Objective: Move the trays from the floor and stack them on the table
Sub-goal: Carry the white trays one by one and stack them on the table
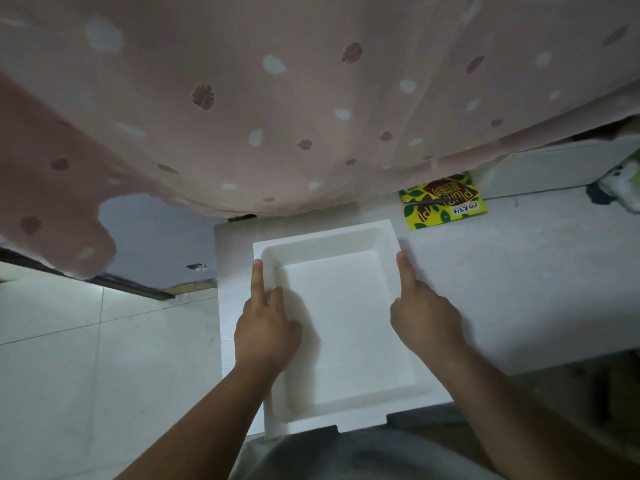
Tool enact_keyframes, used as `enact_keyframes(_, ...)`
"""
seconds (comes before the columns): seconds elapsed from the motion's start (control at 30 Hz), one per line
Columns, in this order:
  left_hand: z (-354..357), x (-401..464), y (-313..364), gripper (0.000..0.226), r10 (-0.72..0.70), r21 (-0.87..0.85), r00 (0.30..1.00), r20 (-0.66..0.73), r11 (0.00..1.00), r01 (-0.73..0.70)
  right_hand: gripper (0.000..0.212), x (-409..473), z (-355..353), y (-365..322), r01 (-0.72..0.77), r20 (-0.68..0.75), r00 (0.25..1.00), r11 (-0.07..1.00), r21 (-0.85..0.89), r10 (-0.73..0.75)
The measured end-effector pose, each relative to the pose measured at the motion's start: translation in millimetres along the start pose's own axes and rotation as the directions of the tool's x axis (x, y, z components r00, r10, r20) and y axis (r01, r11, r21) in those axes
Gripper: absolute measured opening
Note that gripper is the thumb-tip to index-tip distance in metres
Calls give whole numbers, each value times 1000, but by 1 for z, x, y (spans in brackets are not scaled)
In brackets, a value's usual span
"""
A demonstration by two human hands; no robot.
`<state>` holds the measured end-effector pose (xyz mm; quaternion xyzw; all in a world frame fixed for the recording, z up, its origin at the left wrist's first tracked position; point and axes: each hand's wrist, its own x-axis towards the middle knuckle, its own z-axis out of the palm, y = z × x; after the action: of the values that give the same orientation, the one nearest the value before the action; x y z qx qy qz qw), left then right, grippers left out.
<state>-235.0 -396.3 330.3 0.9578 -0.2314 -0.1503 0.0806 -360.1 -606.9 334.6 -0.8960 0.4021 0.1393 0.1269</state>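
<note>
**Item: white foam tray, being seated on the table**

Principal object: a white, rectangular, shallow foam tray (346, 327), open side up, lying on the pale grey table top (502, 271) near its left edge. The tray's near end overhangs the near edge of the table; its far end sits well onto the surface. Whether a second tray lies under it cannot be told.

Left hand (265, 327): gripping the tray's left wall, index finger stretched along the rim, thumb inside the well.

Right hand (424, 317): on the tray's right wall, index finger extended along the outer side; remaining fingers curl out of sight, so the grip appears a clasp on the wall.

Handling note: foam is likely light and brittle. Judged best practice: push evenly with both hands toward the far side until the overhang is gone, keep the sides square to the table edge, press lightly, then release.

Adjacent items: a yellow-and-green printed packet (441, 202) at far right of the tray, apart from it; a pink leaf-patterned curtain (277, 98) hanging beyond; white tiled floor (86, 358) to the left.
</note>
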Motion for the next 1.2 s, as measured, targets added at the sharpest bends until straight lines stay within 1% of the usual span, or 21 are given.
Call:
enact_keyframes(0.07,1,0,0,39,-12,3,1000,4,1000,12,86,1,1,1,-10,4,1000,1000,16,10)
enact_keyframes(0.2,0,1,0,34,-4,-24,1000,1,1000,4,81,4,-2,2,-38,20,999,991,127,36)
enact_keyframes(0.27,0,1,-1,45,15,-1,1000,-21,1000,-15,78,1,-2,5,-23,11,1000,986,164,21)
enact_keyframes(0.33,1,1,-2,58,39,67,998,-53,997,-35,76,0,-2,7,24,-28,999,985,171,-20)
enact_keyframes(0.37,-2,0,-1,60,68,103,994,-89,993,-59,75,1,-2,6,51,-43,998,983,174,-44)
enact_keyframes(0.4,-6,-5,3,59,130,127,983,-131,985,-113,75,-1,-1,7,70,-41,997,979,194,-63)
enact_keyframes(0.43,-11,-15,9,56,231,137,959,-164,968,-210,74,-4,-2,10,71,-26,997,969,236,-67)
enact_keyframes(0.47,-15,-26,17,51,348,123,921,-174,936,-331,73,-7,-3,14,48,2,999,954,297,-51)
enact_keyframes(0.5,-19,-40,25,47,459,73,876,-148,888,-453,72,-10,-4,18,-2,40,999,931,366,-13)
enact_keyframes(0.53,-22,-57,34,45,558,15,826,-80,829,-559,68,-14,-3,23,-61,79,996,903,426,30)
enact_keyframes(0.57,-21,-75,42,47,640,-3,768,20,769,-640,62,-19,-2,29,-107,118,991,877,469,57)
enact_keyframes(0.6,-15,-92,50,51,689,30,715,119,717,-696,57,-24,0,32,-128,146,987,861,493,63)
enact_keyframes(0.63,-6,-106,56,55,703,93,684,195,681,-726,55,-28,2,34,-130,159,986,852,508,55)
enact_keyframes(0.7,11,-121,66,52,684,228,673,281,634,-739,59,-35,3,34,-135,173,984,836,532,48)
enact_keyframes(0.77,25,-123,69,36,684,310,691,234,621,-720,60,-37,2,32,-147,173,983,824,546,61)
enact_keyframes(0.8,30,-120,68,32,695,321,691,198,620,-716,61,-36,1,31,-152,174,983,821,550,65)
enact_keyframes(0.9,39,-116,63,32,710,301,680,182,618,-726,61,-35,4,31,-160,164,983,812,561,80)
enact_keyframes(0.97,42,-116,63,29,716,306,672,190,607,-733,62,-36,6,32,-177,166,981,801,572,99)
enact_keyframes(1.1,45,-112,61,33,714,274,667,212,612,-742,61,-35,7,31,-184,172,980,802,569,103)
enact_keyframes(1.17,37,-116,64,39,696,269,676,241,621,-736,61,-36,6,33,-198,194,975,803,562,104)
enact_keyframes(1.2,29,-115,66,49,679,248,687,260,640,-727,62,-33,5,34,-204,208,973,805,557,103)
